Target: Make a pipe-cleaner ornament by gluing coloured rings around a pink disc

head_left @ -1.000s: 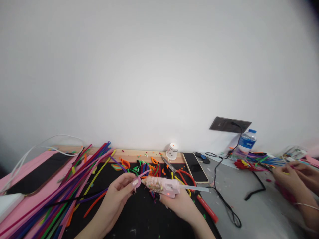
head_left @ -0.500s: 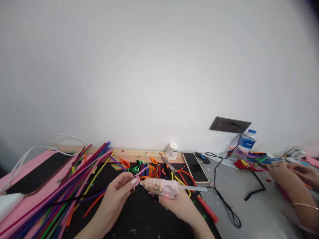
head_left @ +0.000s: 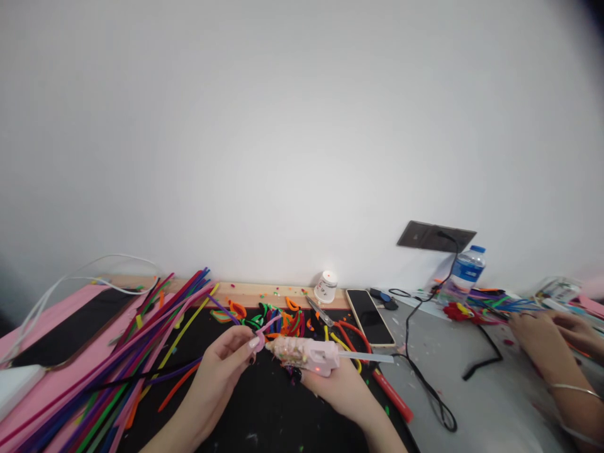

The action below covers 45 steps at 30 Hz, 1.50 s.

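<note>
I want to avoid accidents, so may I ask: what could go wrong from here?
The tip of the glue gun points at the small pink piece in the left hand; hot glue might touch the skin. The loose black cord on the grey table could perhaps snag the right hand.

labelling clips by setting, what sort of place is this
Probably a shared craft workspace: a bundle of coloured fuzzy stems lies at the left, the right hand holds a pink glue gun, and a co-worker's hands show at the far right.
</note>
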### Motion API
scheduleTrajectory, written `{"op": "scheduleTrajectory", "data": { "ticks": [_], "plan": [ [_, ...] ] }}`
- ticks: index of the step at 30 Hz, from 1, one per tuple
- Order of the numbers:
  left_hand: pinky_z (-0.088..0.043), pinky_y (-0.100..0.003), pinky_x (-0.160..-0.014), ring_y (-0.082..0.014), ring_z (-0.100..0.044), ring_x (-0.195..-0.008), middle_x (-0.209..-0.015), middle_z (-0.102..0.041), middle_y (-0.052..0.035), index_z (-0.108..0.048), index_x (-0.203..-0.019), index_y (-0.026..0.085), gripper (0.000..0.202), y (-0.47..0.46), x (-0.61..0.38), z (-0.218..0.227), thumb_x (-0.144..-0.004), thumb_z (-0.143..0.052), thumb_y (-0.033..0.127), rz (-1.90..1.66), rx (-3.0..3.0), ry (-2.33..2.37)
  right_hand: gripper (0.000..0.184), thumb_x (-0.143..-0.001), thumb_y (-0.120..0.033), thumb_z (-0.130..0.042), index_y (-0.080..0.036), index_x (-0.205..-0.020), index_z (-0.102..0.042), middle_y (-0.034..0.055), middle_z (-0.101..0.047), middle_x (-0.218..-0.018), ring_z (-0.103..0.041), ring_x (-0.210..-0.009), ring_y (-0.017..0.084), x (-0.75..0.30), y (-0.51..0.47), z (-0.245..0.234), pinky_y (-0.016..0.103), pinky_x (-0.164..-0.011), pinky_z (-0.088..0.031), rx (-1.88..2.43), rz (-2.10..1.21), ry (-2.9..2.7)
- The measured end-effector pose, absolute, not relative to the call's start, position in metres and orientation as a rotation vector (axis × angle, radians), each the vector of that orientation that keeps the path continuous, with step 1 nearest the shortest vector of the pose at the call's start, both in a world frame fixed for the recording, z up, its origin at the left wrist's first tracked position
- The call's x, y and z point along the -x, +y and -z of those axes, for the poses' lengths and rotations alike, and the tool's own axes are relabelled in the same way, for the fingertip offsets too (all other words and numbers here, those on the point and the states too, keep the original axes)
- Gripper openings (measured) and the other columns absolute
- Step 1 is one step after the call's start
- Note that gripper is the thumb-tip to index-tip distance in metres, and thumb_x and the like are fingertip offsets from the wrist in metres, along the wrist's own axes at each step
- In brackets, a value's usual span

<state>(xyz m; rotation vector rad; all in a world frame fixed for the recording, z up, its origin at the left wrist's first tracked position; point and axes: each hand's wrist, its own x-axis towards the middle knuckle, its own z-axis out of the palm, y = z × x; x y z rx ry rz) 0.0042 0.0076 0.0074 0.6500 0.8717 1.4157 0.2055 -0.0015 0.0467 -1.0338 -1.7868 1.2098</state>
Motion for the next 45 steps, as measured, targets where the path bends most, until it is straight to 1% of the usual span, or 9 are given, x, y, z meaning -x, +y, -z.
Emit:
{"op": "scheduleTrajectory", "data": {
  "ticks": [7, 12, 16, 24, 30, 35, 40, 42, 45],
  "plan": [
    [-0.043, -0.022, -0.059, -0.0128, -0.057, -0.062, -0.067, -0.068, 0.0009, -0.071, -0.069, 0.018, 0.022, 0.006, -0.007, -0.012, -0.056, -0.085, 0.029, -1.405, -0.708, 0.908, 0.044, -0.076, -0.007, -0.055, -0.021, -0.116, -0.068, 0.0037, -0.072, -0.112, -0.066, -0.104, 0.023, -0.205, -0.001, -0.046, 0.035, -0.095, -0.049, 0.94, -1.258, -1.767],
    [-0.043, -0.024, -0.058, -0.0141, -0.056, -0.06, -0.064, -0.066, 0.0006, -0.07, -0.067, 0.018, 0.024, 0.004, -0.008, -0.016, -0.055, -0.085, 0.032, -1.398, -0.738, 0.956, 0.041, -0.078, -0.01, -0.057, -0.021, -0.116, -0.068, 0.0043, -0.072, -0.112, -0.066, -0.103, 0.024, -0.206, -0.001, -0.046, 0.035, -0.094, -0.05, 0.958, -1.242, -1.767],
    [-0.041, -0.023, -0.056, -0.0131, -0.054, -0.058, -0.064, -0.066, 0.0011, -0.071, -0.068, 0.018, 0.023, 0.004, -0.007, -0.015, -0.057, -0.084, 0.032, -1.383, -0.755, 0.957, 0.044, -0.077, -0.007, -0.055, -0.022, -0.116, -0.068, 0.0035, -0.072, -0.111, -0.068, -0.099, 0.023, -0.207, -0.001, -0.045, 0.033, -0.091, -0.051, 0.973, -1.239, -1.77],
    [-0.041, -0.021, -0.057, -0.0113, -0.054, -0.06, -0.064, -0.067, 0.0017, -0.071, -0.068, 0.017, 0.02, 0.004, -0.007, -0.012, -0.059, -0.084, 0.029, -1.381, -0.73, 0.908, 0.046, -0.076, -0.006, -0.054, -0.022, -0.117, -0.067, 0.0036, -0.072, -0.112, -0.066, -0.104, 0.023, -0.206, 0.0, -0.045, 0.034, -0.094, -0.049, 0.941, -1.254, -1.77],
    [-0.043, -0.02, -0.057, -0.0111, -0.056, -0.06, -0.064, -0.068, 0.0019, -0.072, -0.069, 0.018, 0.024, 0.005, -0.008, -0.016, -0.055, -0.087, 0.031, -1.396, -0.697, 0.9, 0.048, -0.072, -0.003, -0.054, -0.022, -0.113, -0.07, 0.0017, -0.074, -0.106, -0.069, -0.094, 0.022, -0.208, -0.001, -0.044, 0.03, -0.085, -0.053, 1.013, -1.213, -1.787],
    [-0.043, -0.02, -0.058, -0.0108, -0.057, -0.061, -0.065, -0.068, 0.0021, -0.072, -0.069, 0.018, 0.026, 0.006, -0.008, -0.012, -0.053, -0.088, 0.032, -1.402, -0.678, 0.893, 0.045, -0.072, -0.006, -0.054, -0.02, -0.111, -0.071, 0.0036, -0.073, -0.107, -0.068, -0.094, 0.022, -0.208, -0.001, -0.044, 0.032, -0.088, -0.052, 0.998, -1.238, -1.805],
    [-0.044, -0.019, -0.06, -0.0107, -0.057, -0.063, -0.065, -0.068, 0.0022, -0.072, -0.07, 0.018, 0.024, 0.007, -0.006, -0.007, -0.056, -0.087, 0.029, -1.397, -0.67, 0.882, 0.044, -0.07, -0.004, -0.054, -0.02, -0.106, -0.073, 0.0014, -0.076, -0.094, -0.069, -0.088, 0.022, -0.206, -0.002, -0.043, 0.029, -0.081, -0.054, 1.087, -1.226, -1.784],
    [-0.044, -0.019, -0.06, -0.011, -0.057, -0.064, -0.066, -0.069, 0.0021, -0.071, -0.07, 0.017, 0.024, 0.007, -0.006, -0.006, -0.057, -0.087, 0.029, -1.393, -0.671, 0.867, 0.043, -0.071, -0.005, -0.054, -0.019, -0.107, -0.072, 0.0021, -0.075, -0.096, -0.069, -0.087, 0.022, -0.206, -0.002, -0.043, 0.029, -0.08, -0.054, 1.088, -1.236, -1.789],
    [-0.043, -0.019, -0.06, -0.0111, -0.057, -0.065, -0.066, -0.069, 0.0017, -0.071, -0.071, 0.017, 0.024, 0.008, -0.006, -0.006, -0.057, -0.087, 0.029, -1.386, -0.675, 0.862, 0.042, -0.072, -0.005, -0.054, -0.019, -0.108, -0.072, 0.0039, -0.074, -0.102, -0.068, -0.09, 0.023, -0.207, -0.001, -0.042, 0.03, -0.081, -0.053, 1.052, -1.242, -1.804]
  ]
}}
